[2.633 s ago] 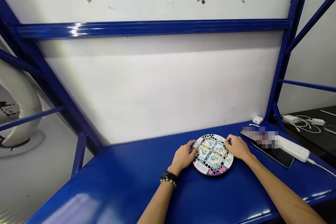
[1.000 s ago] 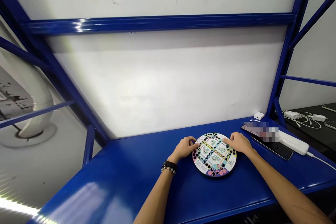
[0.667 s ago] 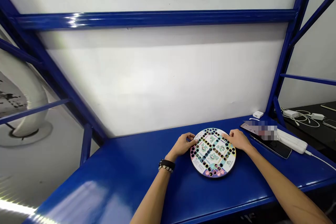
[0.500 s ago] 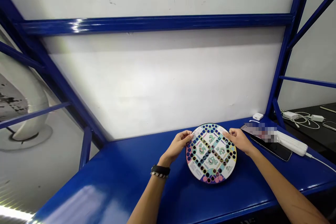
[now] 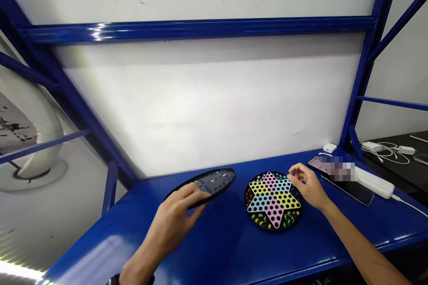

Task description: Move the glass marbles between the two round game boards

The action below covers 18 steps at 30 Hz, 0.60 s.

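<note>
My left hand (image 5: 180, 211) grips the near edge of a round game board (image 5: 216, 181) with a black rim, held tilted above the left part of the blue tabletop. Its face shows at a shallow angle. To the right lies a round Chinese checkers board (image 5: 274, 200) with a pink, yellow and light-blue star full of dark holes. Small coloured pieces (image 5: 261, 220) fill the sections around the star. At this board's upper right edge is my right hand (image 5: 307, 187), fingers loosely curled and apart; whether a fingertip touches the rim I cannot tell.
Two phones (image 5: 351, 189), a white power bank (image 5: 374, 182) with a cable and a small white case (image 5: 330, 148) lie at the right of the blue table (image 5: 227, 249). A blue metal frame (image 5: 200, 31) and a white wall stand behind. Chargers (image 5: 371, 146) rest on a black surface.
The round printed board, held by both hands before, has come off to the left in my left hand. The star board beneath is now uncovered. My right hand has let go.
</note>
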Each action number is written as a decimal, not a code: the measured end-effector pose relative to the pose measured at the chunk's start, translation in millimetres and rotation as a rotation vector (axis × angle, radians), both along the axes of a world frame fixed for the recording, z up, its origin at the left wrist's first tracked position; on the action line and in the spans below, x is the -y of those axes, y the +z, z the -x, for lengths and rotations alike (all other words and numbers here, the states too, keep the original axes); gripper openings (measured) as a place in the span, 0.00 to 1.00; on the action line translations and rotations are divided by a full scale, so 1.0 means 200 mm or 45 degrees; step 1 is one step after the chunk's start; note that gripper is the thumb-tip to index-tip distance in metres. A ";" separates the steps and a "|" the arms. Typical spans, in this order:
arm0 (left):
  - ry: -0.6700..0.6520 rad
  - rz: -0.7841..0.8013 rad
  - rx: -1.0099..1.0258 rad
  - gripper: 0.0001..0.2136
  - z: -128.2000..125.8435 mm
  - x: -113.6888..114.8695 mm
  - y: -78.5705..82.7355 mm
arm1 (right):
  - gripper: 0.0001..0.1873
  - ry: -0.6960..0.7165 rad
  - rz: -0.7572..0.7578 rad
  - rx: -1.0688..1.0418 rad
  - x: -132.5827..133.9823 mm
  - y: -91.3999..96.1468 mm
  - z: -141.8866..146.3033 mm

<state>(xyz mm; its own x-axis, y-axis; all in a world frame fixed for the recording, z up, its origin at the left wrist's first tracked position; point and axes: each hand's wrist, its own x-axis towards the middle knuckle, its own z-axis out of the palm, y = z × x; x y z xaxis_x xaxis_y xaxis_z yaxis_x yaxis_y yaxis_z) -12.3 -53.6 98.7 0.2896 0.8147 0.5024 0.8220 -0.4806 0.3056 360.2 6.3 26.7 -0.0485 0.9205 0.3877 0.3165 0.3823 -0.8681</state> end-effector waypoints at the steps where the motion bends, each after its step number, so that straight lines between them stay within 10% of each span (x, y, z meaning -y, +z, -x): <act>1: 0.012 0.068 -0.106 0.09 0.02 0.00 -0.08 | 0.13 -0.010 0.008 0.027 0.01 -0.02 -0.01; 7: 0.027 0.467 -0.182 0.13 -0.02 0.03 -0.39 | 0.12 0.051 0.047 0.185 0.08 -0.02 0.01; 18: -0.332 0.538 -0.439 0.11 -0.58 -0.02 -0.24 | 0.11 0.098 0.048 0.193 0.09 -0.03 0.02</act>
<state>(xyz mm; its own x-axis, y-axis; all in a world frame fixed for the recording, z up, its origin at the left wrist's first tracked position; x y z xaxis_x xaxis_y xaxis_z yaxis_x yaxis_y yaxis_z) 104.1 -49.0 50.7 0.5954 0.8034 -0.0078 0.7789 -0.5748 0.2510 355.5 -12.6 20.7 -0.1744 0.9256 0.3359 0.4158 0.3784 -0.8270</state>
